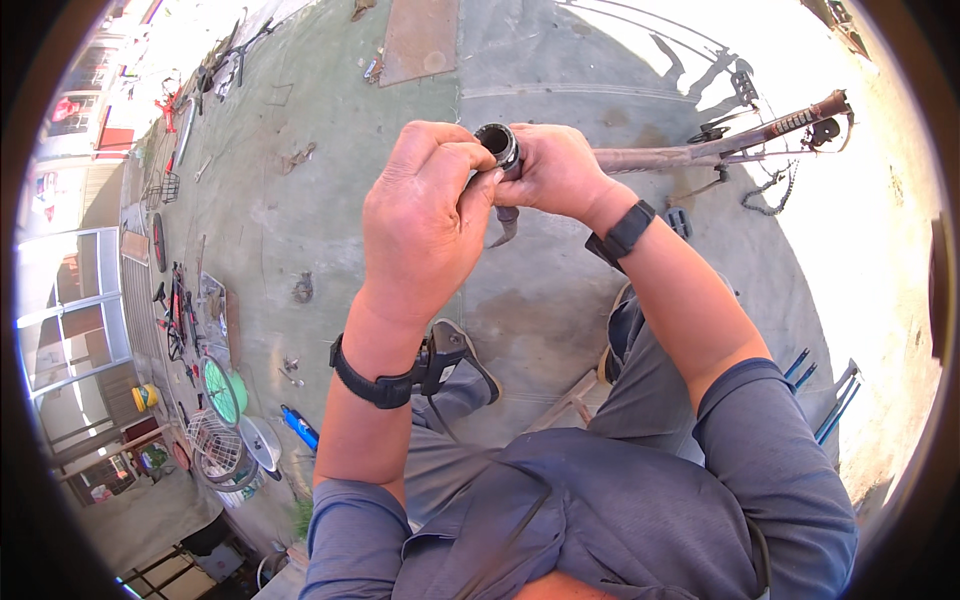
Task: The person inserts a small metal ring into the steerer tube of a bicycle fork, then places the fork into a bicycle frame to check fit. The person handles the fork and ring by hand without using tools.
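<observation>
A worn brownish bicycle frame (655, 160) reaches from my hands toward the right. Its short head tube points up at me, and the dark open end (494, 139) is visible. My right hand (555, 170) is wrapped round this tube from the right. At the tube's left rim, my left hand (425, 195) has thumb and fingers pinched together. Whatever lies between those fingertips is too small or hidden to make out. Below the tube hangs a curved, pointed metal piece (505, 228). A crank with a pedal (742, 88) and a loose chain (770, 195) are near the frame's far end.
My feet and knees are below, with a wooden piece (565, 400) between them. Bicycle parts, a green-covered wheel (222, 388) and a wire basket (215, 440) lie at left. A brown board (420, 40) lies ahead. Blue tubes (838, 405) are at right.
</observation>
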